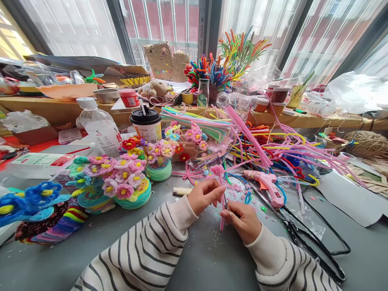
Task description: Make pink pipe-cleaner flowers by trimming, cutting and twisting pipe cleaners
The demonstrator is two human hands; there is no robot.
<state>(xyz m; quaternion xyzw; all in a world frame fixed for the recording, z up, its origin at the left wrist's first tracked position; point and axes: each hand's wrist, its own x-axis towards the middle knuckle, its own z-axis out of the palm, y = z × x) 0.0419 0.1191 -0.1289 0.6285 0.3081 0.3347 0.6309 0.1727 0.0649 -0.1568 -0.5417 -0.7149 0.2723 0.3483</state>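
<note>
My left hand [207,196] is closed, its fingertips pinching a pink pipe cleaner [222,223] whose lower end hangs between my hands. A fluffy pink tuft [217,169] shows just above those fingers; whether it joins the same piece I cannot tell. Close by on the right, my right hand [244,221] is closed around a thin dark metal tool [226,204], which points up toward the left fingertips. Its kind is partly hidden by the fingers. Pink fluff clippings [238,190] lie on the grey table beyond my hands.
A pink glue gun [268,186] and black-handled scissors [306,238] lie to the right, with a black cable. Pipe-cleaner flowers [124,171] stand at left, before a lidded cup [146,123] and a plastic bottle [98,129]. Pink pipe cleaners [250,135] are heaped behind.
</note>
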